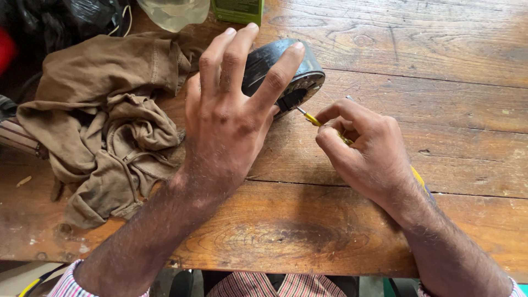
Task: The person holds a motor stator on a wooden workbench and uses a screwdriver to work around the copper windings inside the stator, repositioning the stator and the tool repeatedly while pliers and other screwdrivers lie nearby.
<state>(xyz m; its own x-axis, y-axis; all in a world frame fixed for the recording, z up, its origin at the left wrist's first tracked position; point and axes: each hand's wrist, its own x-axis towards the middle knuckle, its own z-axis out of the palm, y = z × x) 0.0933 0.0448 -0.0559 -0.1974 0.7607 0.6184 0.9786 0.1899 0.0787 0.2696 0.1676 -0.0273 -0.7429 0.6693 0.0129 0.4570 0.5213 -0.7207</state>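
Observation:
A round black device (286,69) with a metal rim lies tilted on the wooden table (412,66). My left hand (228,118) rests on it from the near side, fingers spread over its top, index finger along its right edge. My right hand (363,146) pinches a thin yellow-handled screwdriver (312,118); its metal tip touches the dark opening on the device's lower face. The screwdriver's handle end pokes out behind my right wrist.
A crumpled brown cloth (104,121) lies left of the device. A clear plastic bottle (173,12) and a green box (237,10) stand at the far edge. Dark bags (60,22) fill the far left corner. The table's near edge runs just before my forearms.

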